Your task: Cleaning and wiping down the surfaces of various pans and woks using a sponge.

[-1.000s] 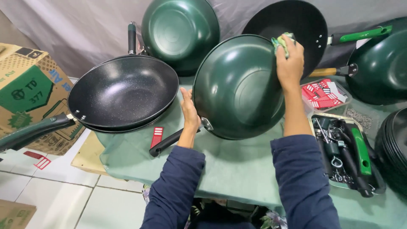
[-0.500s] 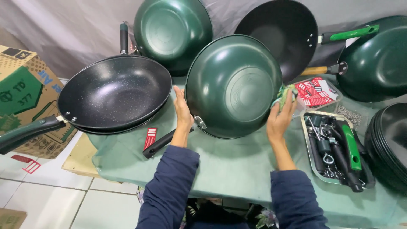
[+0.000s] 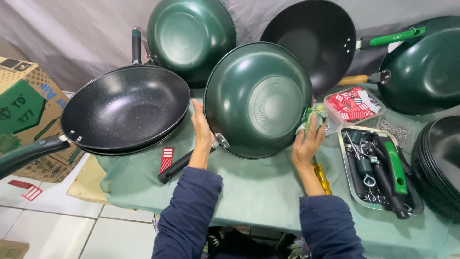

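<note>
At the far left a cardboard box (image 3: pixel 21 115) is cut off by the frame edge, as is the dark handle (image 3: pixel 26 154) of the black speckled wok (image 3: pixel 125 109), which juts out past the bench (image 3: pixel 249 192) edge. That wok appears to sit on another pan beneath it, hard to tell apart, and a knock to the overhanging handle could tip the stack.

The left hand (image 3: pixel 203 135) presses flat against the left rim of the green wok (image 3: pixel 258 99), which stands tilted on its edge on the bench, underside facing the camera; its grip is open, bracing rather than clasping. If that palm slips, I judge the wok could roll or drop onto its own black handle (image 3: pixel 181 166) lying below. Its inner side is hidden.

The right hand (image 3: pixel 307 144) is clenched on a green cloth (image 3: pixel 310 117) at the wok's lower right rim; too hard a push could shove the wok leftward. A yellow-handled tool (image 3: pixel 323 177) is partly hidden behind that wrist. Further right, the metal tray (image 3: pixel 346 158) holds handles and small hardware too jumbled to sort out, and the stack of dark pans (image 3: pixel 438 163) is cut off.
</note>
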